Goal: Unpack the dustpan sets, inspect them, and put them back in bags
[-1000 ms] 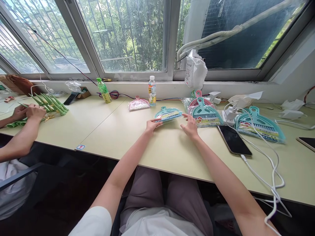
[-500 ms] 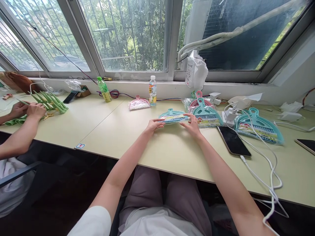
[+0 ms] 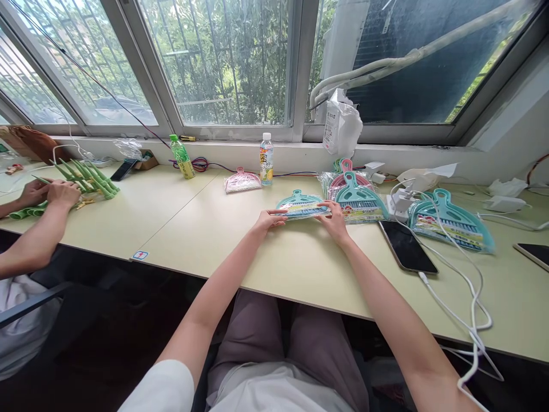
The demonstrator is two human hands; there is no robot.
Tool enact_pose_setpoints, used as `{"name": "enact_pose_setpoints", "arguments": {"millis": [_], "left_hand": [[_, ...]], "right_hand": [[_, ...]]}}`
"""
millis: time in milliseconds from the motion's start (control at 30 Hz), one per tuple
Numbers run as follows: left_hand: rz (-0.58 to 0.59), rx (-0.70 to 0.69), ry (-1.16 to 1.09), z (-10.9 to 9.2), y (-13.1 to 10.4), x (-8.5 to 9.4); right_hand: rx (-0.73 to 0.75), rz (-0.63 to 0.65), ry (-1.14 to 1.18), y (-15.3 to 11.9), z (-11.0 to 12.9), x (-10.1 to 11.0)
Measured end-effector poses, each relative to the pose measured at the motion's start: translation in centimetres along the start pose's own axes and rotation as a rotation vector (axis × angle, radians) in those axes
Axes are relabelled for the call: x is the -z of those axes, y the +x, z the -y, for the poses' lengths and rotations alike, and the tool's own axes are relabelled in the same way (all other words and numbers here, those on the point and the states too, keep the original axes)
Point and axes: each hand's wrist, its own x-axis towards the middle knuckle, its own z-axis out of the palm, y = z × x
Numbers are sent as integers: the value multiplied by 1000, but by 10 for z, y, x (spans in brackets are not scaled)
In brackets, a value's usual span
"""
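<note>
A teal dustpan-and-brush set (image 3: 301,205) in clear plastic wrap lies on the table in front of me, its handle pointing toward the window. My left hand (image 3: 270,220) grips its left edge between thumb and fingers. At its right edge, my right hand (image 3: 333,220) pinches the wrapper. Just to the right, another wrapped teal set (image 3: 358,197) leans on a pile with a pink set (image 3: 344,171). A small pink set (image 3: 242,180) in plastic lies farther back on the left.
Two bottles (image 3: 266,159) (image 3: 182,157) stand near the sill. On the right are a phone (image 3: 407,247), white cables (image 3: 474,297), a charger (image 3: 400,203) and another teal set (image 3: 450,220). At far left, another person's hands (image 3: 62,193) hold green stalks (image 3: 88,180).
The wrapped teal set between my hands has tilted slightly, showing more of its face. My right hand has shifted a little; my left hand has barely moved.
</note>
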Motion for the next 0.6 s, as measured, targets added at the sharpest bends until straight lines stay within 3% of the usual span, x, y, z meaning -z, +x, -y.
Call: {"name": "enact_pose_setpoints", "arguments": {"millis": [300,600], "left_hand": [[-77,-113,124,1,-4,-10],[-82,-80,242,1,-3,-7]], "right_hand": [[-46,-28,63,0,-3,-1],[-60,-100,72,1,-2,-1]]}}
